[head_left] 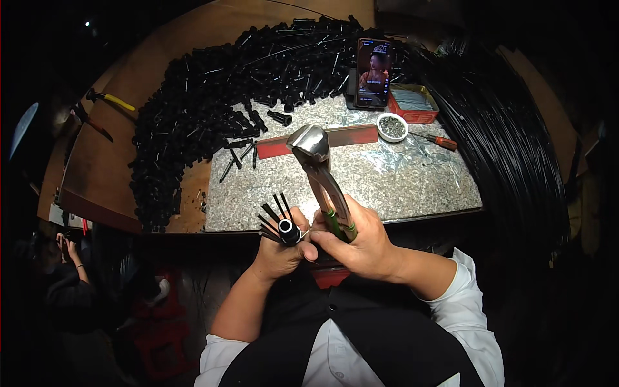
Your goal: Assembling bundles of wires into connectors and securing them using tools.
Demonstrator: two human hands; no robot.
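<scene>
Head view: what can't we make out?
Pliers' handle ends: head view, covered by the right hand.
Black tubular part's lower end: head view, hidden in the left hand.
Bits in the white bowl: head view, too small to identify.
Black strands' lower ends: head view, lost in shadow.

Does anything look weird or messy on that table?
Nothing looks broken that I can see. A lit phone stands at the back of the speckled slab, odd beside that big black heap. It's messy too: a few black pieces lie loose on the slab, in front of the heap.
</scene>
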